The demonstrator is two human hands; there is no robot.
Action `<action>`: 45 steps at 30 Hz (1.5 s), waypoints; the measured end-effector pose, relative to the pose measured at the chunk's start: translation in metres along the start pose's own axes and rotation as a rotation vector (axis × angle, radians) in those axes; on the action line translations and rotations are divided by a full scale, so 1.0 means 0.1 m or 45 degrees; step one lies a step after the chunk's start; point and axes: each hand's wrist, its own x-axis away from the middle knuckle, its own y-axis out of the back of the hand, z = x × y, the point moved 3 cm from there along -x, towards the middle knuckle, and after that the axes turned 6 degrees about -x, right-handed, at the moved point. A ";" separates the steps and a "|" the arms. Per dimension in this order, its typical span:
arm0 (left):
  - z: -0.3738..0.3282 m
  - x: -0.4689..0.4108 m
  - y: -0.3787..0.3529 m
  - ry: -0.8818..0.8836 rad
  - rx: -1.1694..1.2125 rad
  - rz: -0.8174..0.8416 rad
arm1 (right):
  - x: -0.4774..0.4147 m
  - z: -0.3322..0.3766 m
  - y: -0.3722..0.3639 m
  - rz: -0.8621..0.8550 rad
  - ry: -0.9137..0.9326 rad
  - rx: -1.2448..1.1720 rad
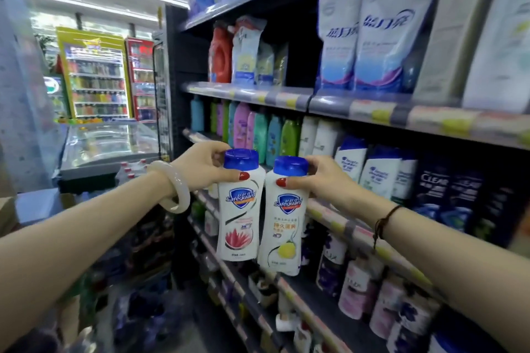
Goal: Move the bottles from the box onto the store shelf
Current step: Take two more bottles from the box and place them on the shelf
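A person's left hand pinches the neck of a white Safeguard bottle with a pink flower, while the right hand pinches a matching bottle with a yellow fruit label just at its three o'clock. Both bottles hang upright in the air, nearly touching, in front of the shampoo shelf. The box is out of sight. The carrying step looks nearly over; placing comes next, which calls for finding a gap among the standing bottles toward one o'clock and setting each down upright.
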 end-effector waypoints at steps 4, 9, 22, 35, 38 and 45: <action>-0.42 -0.09 -0.03 -0.132 0.018 0.044 | 0.31 0.33 0.38 -0.087 0.032 0.048; -1.07 -0.09 -0.24 -0.292 0.059 0.132 | 0.84 0.58 0.84 -0.237 0.070 0.059; -2.50 0.12 -1.33 -0.611 0.388 0.424 | 2.50 0.89 1.93 -0.584 0.062 0.167; -3.25 0.19 -2.24 -0.846 0.428 0.488 | 3.52 0.84 2.40 -0.979 0.040 0.388; -3.28 0.21 -2.34 -0.879 0.410 0.496 | 3.59 0.78 2.40 -1.039 0.041 0.440; -3.24 0.23 -2.55 -0.915 0.446 0.580 | 3.69 0.66 2.41 -1.187 0.027 0.550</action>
